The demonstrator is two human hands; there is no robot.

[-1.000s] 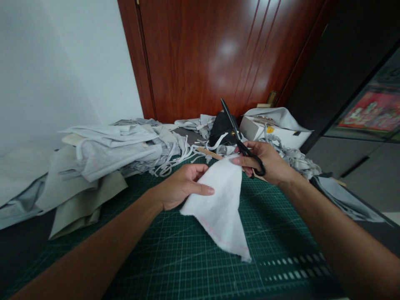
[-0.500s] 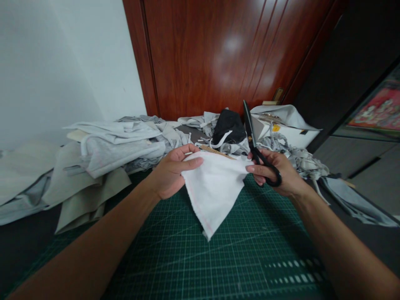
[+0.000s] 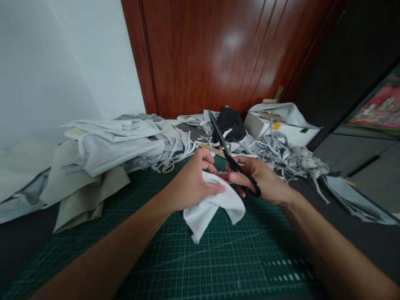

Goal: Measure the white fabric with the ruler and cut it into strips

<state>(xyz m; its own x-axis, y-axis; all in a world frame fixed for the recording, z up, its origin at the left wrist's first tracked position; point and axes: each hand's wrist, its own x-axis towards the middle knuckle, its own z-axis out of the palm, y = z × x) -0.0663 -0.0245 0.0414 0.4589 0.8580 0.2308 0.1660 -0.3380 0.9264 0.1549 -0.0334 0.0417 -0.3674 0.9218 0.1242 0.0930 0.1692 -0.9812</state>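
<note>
A small piece of white fabric [image 3: 203, 212] hangs folded over a green cutting mat [image 3: 175, 258]. My left hand [image 3: 195, 181] is closed on it, the thumb pressed on top. Close by on the right, my right hand [image 3: 256, 177] is closed round the handles of black scissors [image 3: 226, 152]. Their blades are together and point up and away to the left. The right fingertips come near the fabric's upper edge; whether they pinch it I cannot tell.
Folded grey and white cloth [image 3: 121, 146] is piled at the left. Behind lie a wooden ruler [image 3: 212, 150], a black cloth item [image 3: 229, 125] and a white box [image 3: 283, 129]. Tangled fabric strips [image 3: 290, 156] lie at the right, before a red-brown wooden door [image 3: 203, 54].
My hands have come closer together, the right one moving left with the scissors. The fabric, stretched between both hands before, now folds and droops from my left hand.
</note>
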